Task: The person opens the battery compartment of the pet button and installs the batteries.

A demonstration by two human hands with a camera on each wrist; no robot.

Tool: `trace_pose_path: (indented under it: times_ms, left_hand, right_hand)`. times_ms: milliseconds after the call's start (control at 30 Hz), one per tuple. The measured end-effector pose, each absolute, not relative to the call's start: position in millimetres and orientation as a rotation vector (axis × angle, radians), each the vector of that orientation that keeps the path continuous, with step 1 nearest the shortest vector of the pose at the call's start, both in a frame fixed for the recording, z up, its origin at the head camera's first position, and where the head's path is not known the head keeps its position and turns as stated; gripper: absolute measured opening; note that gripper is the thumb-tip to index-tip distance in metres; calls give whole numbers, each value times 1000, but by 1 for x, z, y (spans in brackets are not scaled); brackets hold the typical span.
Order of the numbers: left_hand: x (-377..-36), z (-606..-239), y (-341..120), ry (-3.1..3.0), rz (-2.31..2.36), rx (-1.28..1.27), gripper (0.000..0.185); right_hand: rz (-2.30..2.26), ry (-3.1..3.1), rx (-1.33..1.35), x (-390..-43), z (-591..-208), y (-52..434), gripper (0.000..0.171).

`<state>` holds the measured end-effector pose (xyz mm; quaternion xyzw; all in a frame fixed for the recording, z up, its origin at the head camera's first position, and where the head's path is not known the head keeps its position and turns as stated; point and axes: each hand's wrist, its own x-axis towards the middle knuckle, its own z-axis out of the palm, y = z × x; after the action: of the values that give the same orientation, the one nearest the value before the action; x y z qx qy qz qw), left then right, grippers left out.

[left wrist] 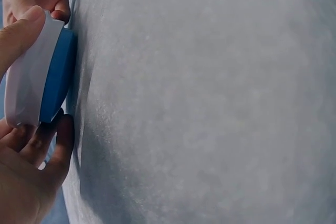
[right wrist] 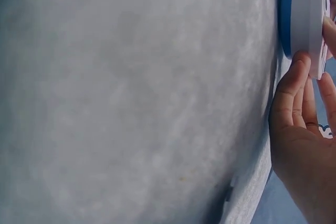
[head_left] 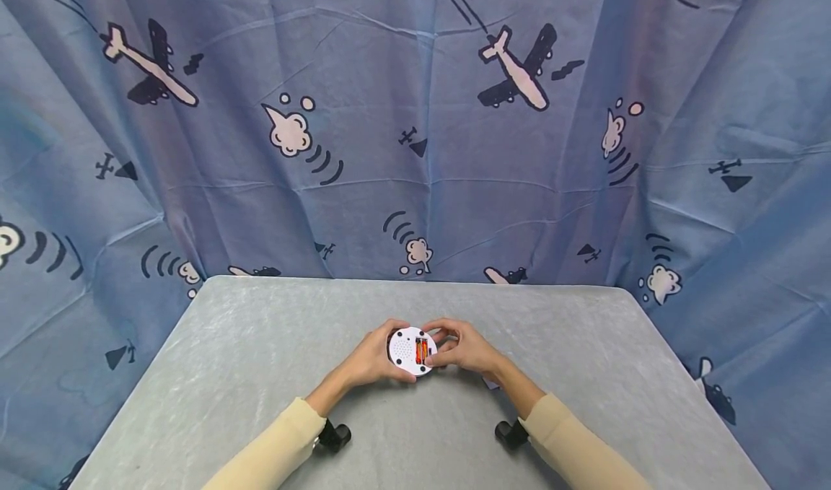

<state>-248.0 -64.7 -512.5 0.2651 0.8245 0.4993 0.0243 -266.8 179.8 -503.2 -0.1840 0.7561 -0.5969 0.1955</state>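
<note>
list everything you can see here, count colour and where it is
round device: 1, white back with a blue front half, held over the middle of the table, back side up with its battery bay open
batteries: orange-red, in the open bay; count cannot be told for sure
table: 1, grey, fills the lower part of the head view
curtain: 1, blue with aeroplane and cloud drawings, behind and beside the table
black clamps: 2, black, one under each forearm near the wrists
small pale piece: 1, whitish, on the table under the right wrist; too hidden to name
sleeves: 2, cream, on both forearms
left hand: 1, grips the device's left edge
right hand: 1, grips the device's right edge
</note>
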Motion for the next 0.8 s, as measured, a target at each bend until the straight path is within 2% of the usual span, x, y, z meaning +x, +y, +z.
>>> trace_pose_path:
  times_ms: [467,800]
  left_hand:
    - [-248,-511,-69,2578,1528,829,88]
    - [-250,-515,-69,2579,1528,808,87]
  right_hand:
    - [-1671,2134,-414,-266,-500,172,57]
    - [-1685,2071,-498,-267,-498,188,55]
